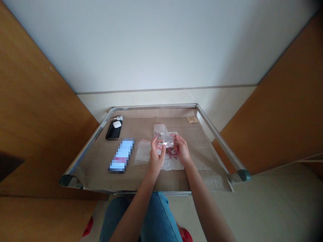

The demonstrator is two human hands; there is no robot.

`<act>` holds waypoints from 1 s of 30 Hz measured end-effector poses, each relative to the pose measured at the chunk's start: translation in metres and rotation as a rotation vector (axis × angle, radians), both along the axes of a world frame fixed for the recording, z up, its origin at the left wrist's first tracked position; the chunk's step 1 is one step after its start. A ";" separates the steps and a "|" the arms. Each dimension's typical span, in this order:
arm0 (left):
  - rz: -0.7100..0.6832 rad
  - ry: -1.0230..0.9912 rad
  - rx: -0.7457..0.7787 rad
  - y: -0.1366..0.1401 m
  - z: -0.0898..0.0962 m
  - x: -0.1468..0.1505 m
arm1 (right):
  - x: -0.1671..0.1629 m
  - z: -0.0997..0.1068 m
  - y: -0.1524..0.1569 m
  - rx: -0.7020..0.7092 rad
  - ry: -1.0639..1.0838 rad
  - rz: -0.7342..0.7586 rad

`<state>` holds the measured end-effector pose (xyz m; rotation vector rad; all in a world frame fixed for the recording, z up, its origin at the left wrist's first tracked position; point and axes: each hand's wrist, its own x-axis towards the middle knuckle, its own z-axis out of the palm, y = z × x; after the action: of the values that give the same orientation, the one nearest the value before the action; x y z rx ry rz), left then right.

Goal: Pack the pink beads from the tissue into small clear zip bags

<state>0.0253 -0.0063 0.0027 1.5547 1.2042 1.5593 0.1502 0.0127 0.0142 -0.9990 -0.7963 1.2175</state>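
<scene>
And on the cardboard (204,164): far left, device (111,132), earbud case (116,124) on top, plug (119,118) just beyond; nearer and slightly right, phone (121,155). Sweeping right, pile of bags (142,153), then left hand (157,154), right hand (183,150), and between them bag (172,165) with small pieces (172,153) inside. Just beyond, slightly left, another bag (159,127). Over to the far right, paper tag (192,120). Behind it all, wall (161,47).
</scene>
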 end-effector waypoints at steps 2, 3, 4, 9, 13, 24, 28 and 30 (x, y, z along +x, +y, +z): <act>-0.021 0.069 0.040 -0.002 0.001 0.000 | 0.002 0.001 0.000 -0.027 0.104 -0.002; -0.023 0.109 0.058 -0.003 0.002 0.000 | 0.004 0.001 0.000 -0.037 0.155 0.002; -0.025 0.148 0.075 -0.004 0.002 -0.001 | 0.005 0.001 0.000 -0.043 0.200 0.012; -0.038 0.304 0.127 -0.007 0.003 -0.001 | 0.006 0.001 0.000 -0.079 0.299 0.054; -0.036 0.407 0.170 -0.008 0.002 -0.001 | 0.004 0.001 0.000 -0.087 0.277 0.068; -0.016 0.442 0.254 -0.007 0.007 -0.001 | 0.002 -0.003 0.001 -0.127 0.242 0.119; 0.044 0.401 0.245 -0.005 0.002 -0.003 | 0.002 -0.002 0.000 -0.121 0.257 0.134; 0.064 0.370 0.237 -0.004 -0.001 -0.003 | 0.002 -0.001 0.000 -0.125 0.251 0.148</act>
<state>0.0220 -0.0106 0.0021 2.0462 1.3095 1.5430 0.1517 0.0123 0.0133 -0.8766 -0.6099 1.5022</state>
